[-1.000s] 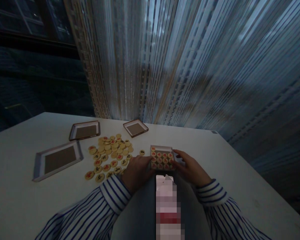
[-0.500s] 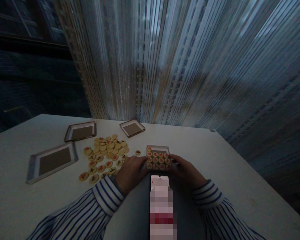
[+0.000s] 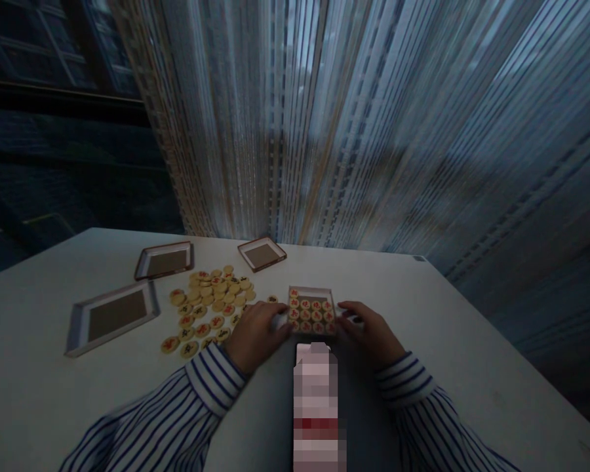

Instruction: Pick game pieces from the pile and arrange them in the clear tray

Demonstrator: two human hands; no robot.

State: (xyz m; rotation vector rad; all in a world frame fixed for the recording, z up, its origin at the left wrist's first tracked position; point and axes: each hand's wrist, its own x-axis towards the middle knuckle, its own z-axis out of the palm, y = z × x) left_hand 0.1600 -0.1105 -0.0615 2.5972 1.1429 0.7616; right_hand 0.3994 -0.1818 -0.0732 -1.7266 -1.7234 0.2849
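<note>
Box (image 3: 311, 293): rows of red-marked pieces already seated.
Hands: left hand (image 3: 256, 333), right hand (image 3: 368, 331) grip its sides.
Left: loose pieces (image 3: 211, 303) remain.

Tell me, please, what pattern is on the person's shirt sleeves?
White with dark blue stripes, clearest on the left sleeve near the left hand in the head view.

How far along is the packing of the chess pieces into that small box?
Done: the small box holds about three rows of red-marked pieces, with a bare strip at its far edge. In hand: the left hand and right hand flank the box, touching its sides. Left: a large loose pile of pieces lies on the table, and three empty trays sit beyond.
</note>
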